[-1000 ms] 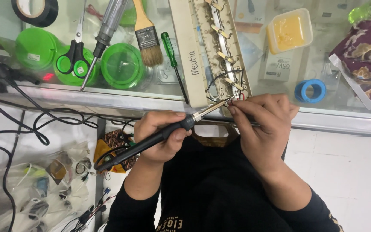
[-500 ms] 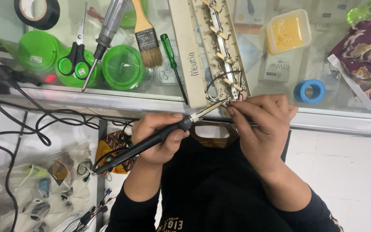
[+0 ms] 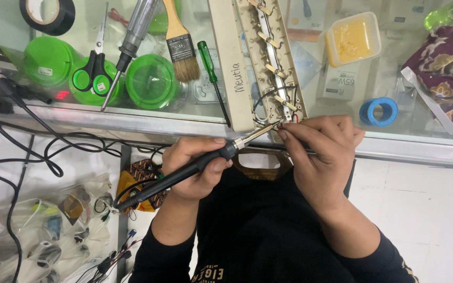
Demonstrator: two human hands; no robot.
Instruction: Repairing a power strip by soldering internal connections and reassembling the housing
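Observation:
My left hand (image 3: 197,167) grips a black-handled soldering iron (image 3: 184,170); its metal tip points up-right to the near end of an opened beige power strip (image 3: 260,63) lying on the glass counter. My right hand (image 3: 318,149) pinches a thin wire at that same end, right beside the iron's tip. Black wires (image 3: 273,97) loop over the strip's metal contacts. The fingers hide the exact joint.
On the glass counter (image 3: 184,123) lie green-handled scissors (image 3: 93,71), a clear-handled screwdriver (image 3: 132,39), a paintbrush (image 3: 179,44), a green screwdriver (image 3: 211,68), green round lids, a yellow tub (image 3: 352,39), a blue ring (image 3: 378,111), black tape (image 3: 48,13). Cables and bagged parts lie lower left.
Both hands stay at the strip's near end. The iron's tip has shifted only slightly against the wire; nothing was picked up or let go.

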